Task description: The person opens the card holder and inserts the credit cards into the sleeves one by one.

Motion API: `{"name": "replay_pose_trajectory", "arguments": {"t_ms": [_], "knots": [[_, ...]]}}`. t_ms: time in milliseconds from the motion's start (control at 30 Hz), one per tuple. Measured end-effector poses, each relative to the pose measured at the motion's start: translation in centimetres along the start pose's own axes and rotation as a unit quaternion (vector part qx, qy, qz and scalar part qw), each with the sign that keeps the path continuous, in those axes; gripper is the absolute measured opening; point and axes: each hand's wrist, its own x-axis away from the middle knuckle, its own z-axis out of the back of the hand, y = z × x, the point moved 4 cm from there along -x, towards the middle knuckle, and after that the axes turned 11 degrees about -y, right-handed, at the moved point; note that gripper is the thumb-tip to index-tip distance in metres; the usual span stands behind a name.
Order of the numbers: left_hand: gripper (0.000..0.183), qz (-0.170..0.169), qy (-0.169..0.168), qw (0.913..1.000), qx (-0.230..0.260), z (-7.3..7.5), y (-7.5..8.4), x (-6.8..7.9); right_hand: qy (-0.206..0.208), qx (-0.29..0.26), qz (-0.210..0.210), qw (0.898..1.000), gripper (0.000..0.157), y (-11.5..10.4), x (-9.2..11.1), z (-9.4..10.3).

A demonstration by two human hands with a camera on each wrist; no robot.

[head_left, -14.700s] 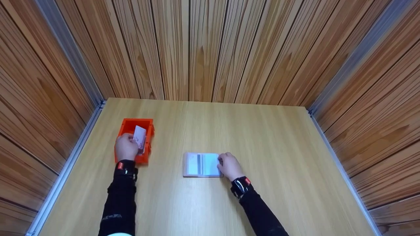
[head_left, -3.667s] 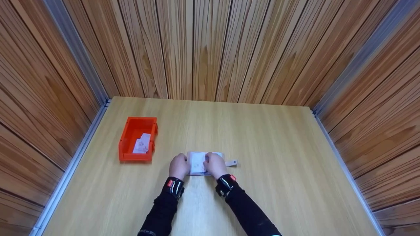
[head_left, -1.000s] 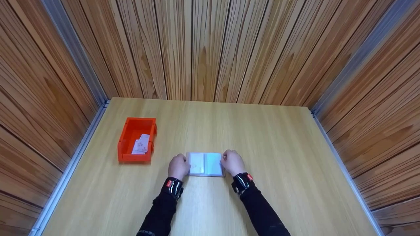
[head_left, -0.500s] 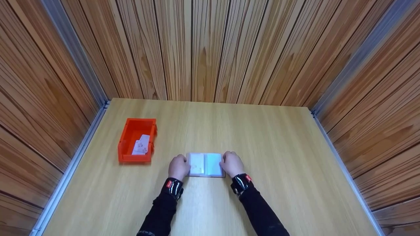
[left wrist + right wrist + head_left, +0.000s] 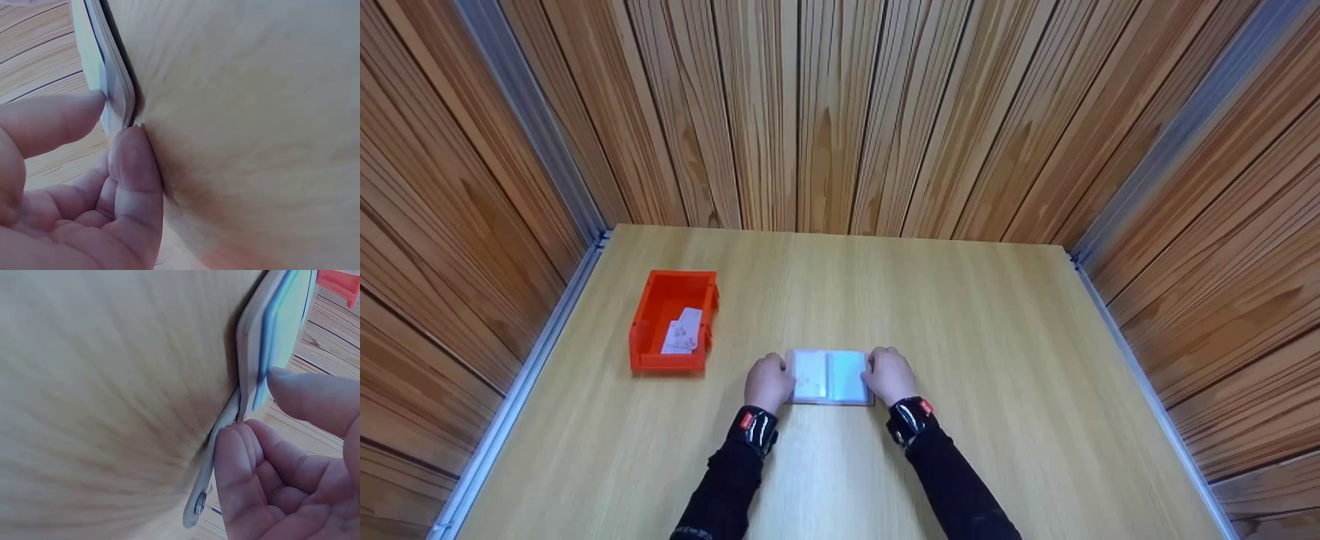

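Note:
A card holder (image 5: 829, 376) lies spread flat on the wooden table, its clear sleeves turned upward. A whitish, faintly printed card shows in the left page; the right page looks pale blue. My left hand (image 5: 769, 382) pinches the holder's left edge, thumb (image 5: 67, 118) on top and a curled finger (image 5: 135, 163) at the underside. On the opposite edge, my right hand (image 5: 891, 375) pinches likewise, its thumb (image 5: 304, 394) on the blue page. From beneath that side sticks out a strap (image 5: 205, 467) with a metal snap (image 5: 201, 502), hidden in the head view.
An orange-red bin (image 5: 667, 363) stands on the table at the left, holding a few whitish printed cards (image 5: 682, 331). Wood-plank walls (image 5: 832, 112) with metal corner rails (image 5: 532, 112) enclose the table (image 5: 960, 322) at the back and sides.
Earlier my left hand held a card at the bin; it later came to the holder's left edge. My right hand moved from mid-holder to the right edge. The last half second looks nearly still.

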Motion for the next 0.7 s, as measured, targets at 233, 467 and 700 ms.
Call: {"name": "replay_pose_trajectory", "arguments": {"t_ms": [233,467,700], "knots": [[0.008,0.0,-0.003,1.0,-0.004,0.2,0.0,0.1,0.002,-0.002,-0.004,1.0,0.021,0.0,0.0,-0.2],[0.008,-0.024,0.004,0.9996,-0.012,0.9,-0.2,0.3,0.0,-0.006,-0.007,1.0,0.02,0.0,0.0,-0.2],[0.017,-0.036,0.017,0.9992,-0.004,2.3,-0.3,0.2,0.004,-0.008,-0.009,1.0,0.021,0.0,0.0,-0.2]]}}
